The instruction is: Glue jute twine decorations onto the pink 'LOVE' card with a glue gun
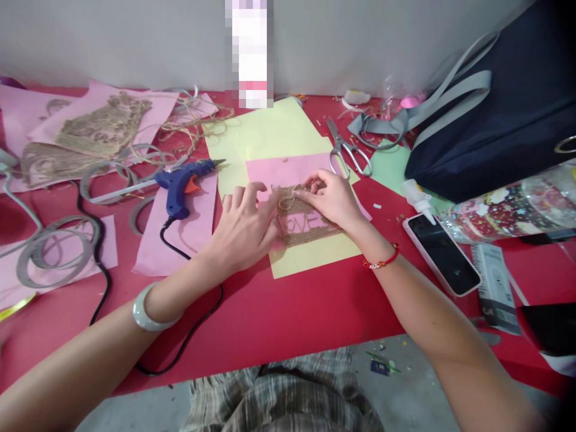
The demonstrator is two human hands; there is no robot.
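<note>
A twine panel (310, 237) with the letters "OVE" showing lies on a pink sheet (270, 171). At its left edge rests my left hand (245, 231), fingers bent and apart, thumb and index by the border. My right hand (328, 195) reaches over the panel's top right, thumb and index finger pinched on a small loop of twine (288, 201) at the upper part. Part of the panel is hidden under the right hand. To the left of my left hand a blue glue gun (180, 186) lies on another pink sheet, its nozzle pointing right.
Scissors (346, 150) lie behind my right hand. On the right are a phone (443, 252), a glue bottle (418, 198), a small box (497, 288) and a dark bag (486, 114). Tape rolls (58, 252), a black cord (105, 282) and other twine pieces (96, 129) occupy the left.
</note>
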